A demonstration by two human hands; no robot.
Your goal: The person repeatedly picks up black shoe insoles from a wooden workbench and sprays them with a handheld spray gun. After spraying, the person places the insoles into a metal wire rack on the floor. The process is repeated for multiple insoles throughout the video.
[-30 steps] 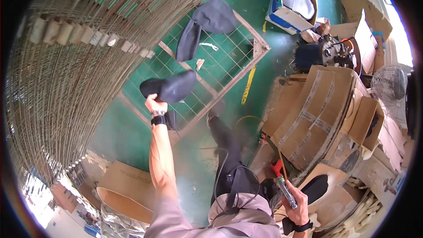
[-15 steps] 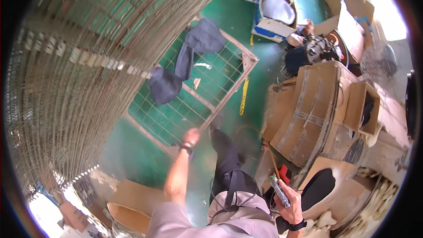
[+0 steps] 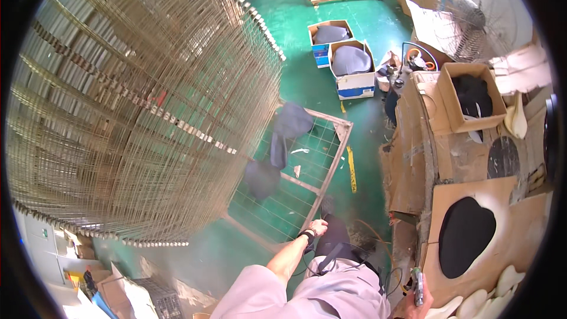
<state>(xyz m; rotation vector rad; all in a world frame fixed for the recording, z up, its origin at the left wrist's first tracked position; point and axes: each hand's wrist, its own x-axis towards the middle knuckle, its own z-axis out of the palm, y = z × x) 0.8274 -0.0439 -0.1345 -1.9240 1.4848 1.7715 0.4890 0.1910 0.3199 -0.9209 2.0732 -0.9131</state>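
My left hand [image 3: 319,227], with a dark band at the wrist, is in front of my body with its fingers curled. It is beside the near end of the wire-mesh rack tray [image 3: 344,142]; whether it touches the frame is unclear. Three dark grey padded pieces, among them a rounded one [image 3: 293,119] and a narrow one [image 3: 279,150], lie on the mesh. At the lower right my right hand [image 3: 417,307] is wrapped round a silver cylindrical tool [image 3: 419,288] with a green end. The lower part of that hand is cut off.
Tall stacked mesh shelves [image 3: 147,118] fill the left. Cardboard boxes [image 3: 352,85] with grey pads stand on the green floor ahead. To my right, a cardboard-covered bench carries a box of black pieces [image 3: 460,124], a black pad [image 3: 466,237] and cream-coloured shapes [image 3: 487,306]. A fan [image 3: 472,15] stands behind.
My view has tilted up and turned, so the rack and boxes sit lower. My left hand has shifted nearer my leg. The right hand keeps the tool, now by the bench edge.
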